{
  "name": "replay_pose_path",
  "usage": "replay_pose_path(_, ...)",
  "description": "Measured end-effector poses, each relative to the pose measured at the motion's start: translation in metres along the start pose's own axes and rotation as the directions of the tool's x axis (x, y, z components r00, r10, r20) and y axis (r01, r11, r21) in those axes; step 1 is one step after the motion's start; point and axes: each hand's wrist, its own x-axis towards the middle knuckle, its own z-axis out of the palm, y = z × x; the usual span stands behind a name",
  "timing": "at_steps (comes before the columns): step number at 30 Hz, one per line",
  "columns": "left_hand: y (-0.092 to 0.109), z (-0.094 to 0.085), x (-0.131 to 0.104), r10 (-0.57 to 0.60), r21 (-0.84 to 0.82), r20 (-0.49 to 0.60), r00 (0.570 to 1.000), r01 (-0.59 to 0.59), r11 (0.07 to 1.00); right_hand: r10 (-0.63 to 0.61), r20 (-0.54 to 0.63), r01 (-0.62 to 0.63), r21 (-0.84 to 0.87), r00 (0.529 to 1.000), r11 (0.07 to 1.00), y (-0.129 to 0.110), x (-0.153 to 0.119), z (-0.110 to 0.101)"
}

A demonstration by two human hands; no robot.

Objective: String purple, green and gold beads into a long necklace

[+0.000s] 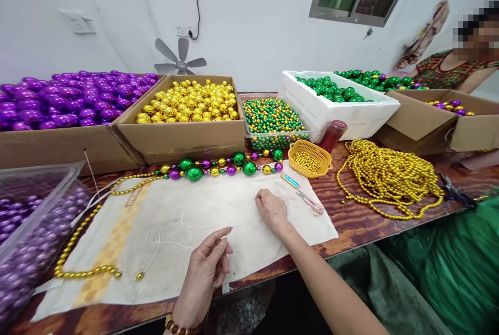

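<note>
My left hand (210,265) is closed in a pinch just above the front edge of the white cloth (117,236), with a fine strand, seemingly thread, between thumb and forefinger. To its right, my right hand (272,211) rests on the cloth with curled fingers; thin white thread (202,225) runs toward its fingertips. Loose loops of thread lie between and left of the hands, one end carrying a gold bead (139,276). Behind them lies a beaded strand (194,173) of green, purple and gold balls, joined to gold bead strings (74,236).
Boxes of purple balls (78,98) and gold balls (191,104) line the back. A yellow basket (311,158), small scissors (310,202) and a gold bead heap (390,179) lie rightward. A bag of purple beads (42,246) stands left. Another person (448,72) sits far right.
</note>
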Motion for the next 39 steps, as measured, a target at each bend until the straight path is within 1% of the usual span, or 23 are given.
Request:
replay_pose_path(4,0.001,0.000,-0.002,0.008,-0.017,-0.017,1.000,-0.008,1.000,0.018,0.007,-0.019,0.206,1.000,0.978,0.006,-0.003,-0.005)
replay_pose_path(6,0.003,0.002,-0.003,0.011,-0.029,-0.018,1.000,-0.011,1.000,0.023,0.018,-0.028,0.351,1.000,0.936,0.007,-0.006,-0.009)
replay_pose_path(7,0.004,0.004,-0.004,0.013,-0.037,-0.014,1.000,-0.014,0.999,0.021,0.028,-0.032,0.436,0.999,0.900,0.007,-0.007,-0.010)
replay_pose_path(9,0.008,0.008,-0.005,0.022,-0.051,-0.002,1.000,-0.022,0.998,0.005,0.060,-0.041,0.618,0.998,0.785,0.004,-0.014,-0.014)
replay_pose_path(11,0.014,0.014,-0.008,0.032,-0.061,0.005,0.999,-0.032,0.998,-0.022,0.098,-0.064,0.784,0.995,0.617,-0.003,-0.025,-0.018)
replay_pose_path(13,0.019,0.020,-0.012,0.037,-0.067,0.007,0.999,-0.036,0.997,-0.055,0.139,-0.103,0.898,0.989,0.429,-0.013,-0.041,-0.023)
replay_pose_path(15,0.025,0.027,-0.018,0.041,-0.077,0.013,0.999,-0.040,0.996,-0.101,0.184,-0.153,0.954,0.978,0.259,-0.026,-0.059,-0.028)
replay_pose_path(17,0.029,0.032,-0.024,0.051,-0.094,0.019,0.999,-0.049,0.994,-0.151,0.222,-0.204,0.971,0.963,0.125,-0.037,-0.077,-0.033)
replay_pose_path(19,0.031,0.035,-0.031,0.067,-0.121,0.017,0.998,-0.065,0.991,-0.184,0.247,-0.245,0.969,0.952,0.031,-0.047,-0.091,-0.035)
replay_pose_path(21,0.033,0.036,-0.036,0.079,-0.144,0.011,0.997,-0.076,0.987,-0.189,0.256,-0.266,0.964,0.948,-0.026,-0.055,-0.101,-0.036)
replay_pose_path(23,0.034,0.036,-0.042,0.086,-0.155,0.008,0.996,-0.084,0.984,-0.173,0.252,-0.264,0.963,0.952,-0.052,-0.061,-0.108,-0.036)
replay_pose_path(26,0.035,0.035,-0.051,0.084,-0.157,0.004,0.996,-0.082,0.984,-0.130,0.217,-0.224,0.974,0.967,-0.040,-0.067,-0.115,-0.037)
replay_pose_path(29,0.035,0.034,-0.058,0.064,-0.159,-0.009,0.998,-0.065,0.985,-0.107,0.176,-0.175,0.984,0.979,0.020,-0.071,-0.121,-0.037)
replay_pose_path(34,0.033,0.033,-0.062,0.018,-0.156,-0.030,0.999,-0.022,0.988,-0.087,0.120,-0.106,0.983,0.989,0.151,-0.071,-0.126,-0.036)
replay_pose_path(39,0.033,0.035,-0.064,-0.008,-0.168,-0.032,0.999,0.003,0.986,-0.076,0.099,-0.077,0.966,0.992,0.248,-0.070,-0.129,-0.032)
